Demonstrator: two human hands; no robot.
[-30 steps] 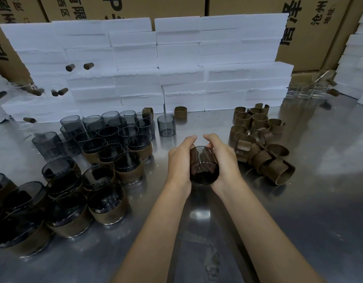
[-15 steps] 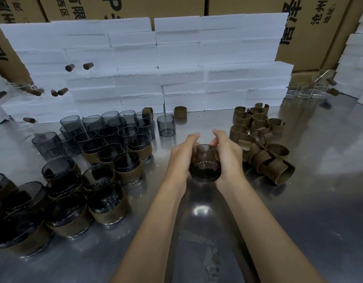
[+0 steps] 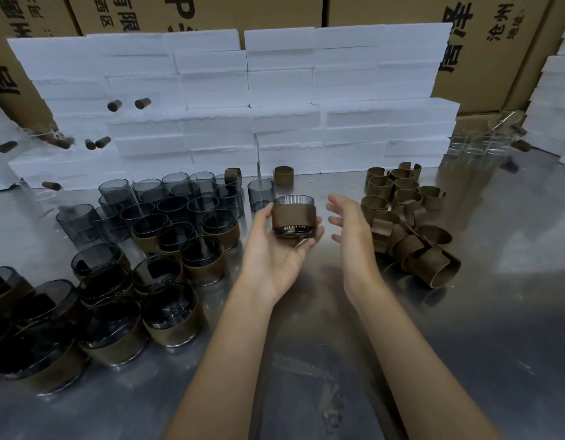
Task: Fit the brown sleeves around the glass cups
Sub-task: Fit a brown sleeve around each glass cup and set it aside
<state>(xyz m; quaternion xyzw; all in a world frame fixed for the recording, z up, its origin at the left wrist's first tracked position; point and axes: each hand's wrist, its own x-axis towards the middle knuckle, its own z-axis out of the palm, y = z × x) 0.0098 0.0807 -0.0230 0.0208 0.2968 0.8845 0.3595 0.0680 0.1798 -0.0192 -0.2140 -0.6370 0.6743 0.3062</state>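
A smoky glass cup (image 3: 293,217) wrapped in a brown sleeve stands upright in my left hand (image 3: 276,252), held above the steel table with fingers curled under its base. My right hand (image 3: 351,230) hovers just to its right, fingers spread, touching nothing. A pile of loose brown sleeves (image 3: 405,220) lies to the right. Bare grey cups (image 3: 176,198) stand in rows at the left, and one bare cup (image 3: 260,193) stands alone behind the held cup. Sleeved cups (image 3: 166,312) crowd the near left.
White foam blocks (image 3: 274,100) are stacked in a wall at the back, with cardboard boxes (image 3: 484,49) behind. Clear glasses (image 3: 478,144) sit far right. A single sleeve (image 3: 283,175) stands by the foam. The steel table (image 3: 306,392) reflects light in front of me.
Both hands gripped the cup on its side; now my right hand has let go and pulled right, and my left hand holds the sleeved cup upright, slightly higher.
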